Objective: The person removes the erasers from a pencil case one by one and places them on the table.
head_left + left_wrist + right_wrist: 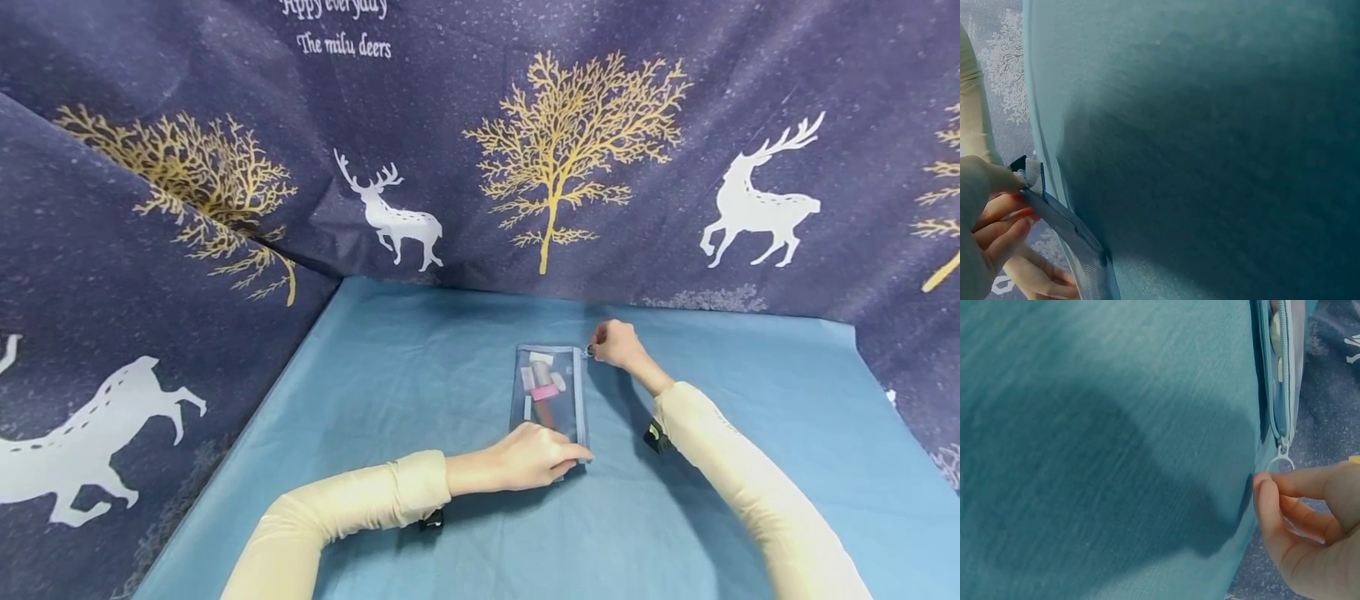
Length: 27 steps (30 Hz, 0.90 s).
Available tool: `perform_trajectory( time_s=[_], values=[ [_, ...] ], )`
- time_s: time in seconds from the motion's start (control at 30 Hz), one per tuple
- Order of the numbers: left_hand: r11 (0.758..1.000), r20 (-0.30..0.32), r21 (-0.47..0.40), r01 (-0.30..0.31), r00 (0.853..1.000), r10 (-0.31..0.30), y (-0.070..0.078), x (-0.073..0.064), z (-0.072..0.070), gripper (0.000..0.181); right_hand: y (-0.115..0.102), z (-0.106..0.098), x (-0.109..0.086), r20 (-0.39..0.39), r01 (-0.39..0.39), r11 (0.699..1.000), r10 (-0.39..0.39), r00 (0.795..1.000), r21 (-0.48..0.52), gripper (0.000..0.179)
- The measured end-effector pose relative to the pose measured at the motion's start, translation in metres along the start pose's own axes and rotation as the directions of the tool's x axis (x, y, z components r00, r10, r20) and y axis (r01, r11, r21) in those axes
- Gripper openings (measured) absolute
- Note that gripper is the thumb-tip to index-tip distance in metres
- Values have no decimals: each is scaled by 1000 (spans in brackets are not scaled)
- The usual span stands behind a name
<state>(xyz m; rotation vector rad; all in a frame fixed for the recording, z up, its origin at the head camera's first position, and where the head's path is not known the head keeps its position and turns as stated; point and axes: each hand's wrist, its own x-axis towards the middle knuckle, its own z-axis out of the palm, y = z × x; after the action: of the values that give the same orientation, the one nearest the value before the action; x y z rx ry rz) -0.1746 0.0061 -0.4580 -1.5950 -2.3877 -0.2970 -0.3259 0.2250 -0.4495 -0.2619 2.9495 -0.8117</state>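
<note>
A see-through zip pouch [566,410] lies on the blue cloth, its zipper [579,396] running along the right side. Small items show inside it, among them a pink piece [545,392] and a greyish piece [542,372]; their kinds are unclear. My left hand [521,460] pinches the pouch's near end, at a fabric tab [1035,175] by the zipper. At the far end, my right hand [621,346] pinches the ring-shaped zipper pull [1282,456] between thumb and forefinger. The slider sits at that far end. My left hand covers the pouch's near edge.
Blue cloth [405,367] covers the table around the pouch. Behind and to the left hang dark curtains [480,225] printed with deer and trees. Small dark devices are at both wrists, one under the right sleeve [708,425].
</note>
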Motion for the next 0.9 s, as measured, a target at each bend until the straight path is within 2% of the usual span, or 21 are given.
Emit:
perform_trajectory(
  time_s=[0.1,0.43,0.7,0.9],
  values=[
    [1000,-2,23,-2,1000,3,0,0,-1,24,0,-1,1,-1,14,1000,-14,1000,4,7],
    [1000,-27,14,-16,999,17,-1,-2,-1,19,-1,2,2,-14,31,999,-31,999,23,15],
    [1000,2,11,-24,1000,24,0,-2,1,18,-3,2,-1,59,-20,999,18,998,30,24],
    [1000,8,-12,-29,1000,29,-1,0,2,20,1,2,-5,76,-37,997,32,997,66,29]
  ],
)
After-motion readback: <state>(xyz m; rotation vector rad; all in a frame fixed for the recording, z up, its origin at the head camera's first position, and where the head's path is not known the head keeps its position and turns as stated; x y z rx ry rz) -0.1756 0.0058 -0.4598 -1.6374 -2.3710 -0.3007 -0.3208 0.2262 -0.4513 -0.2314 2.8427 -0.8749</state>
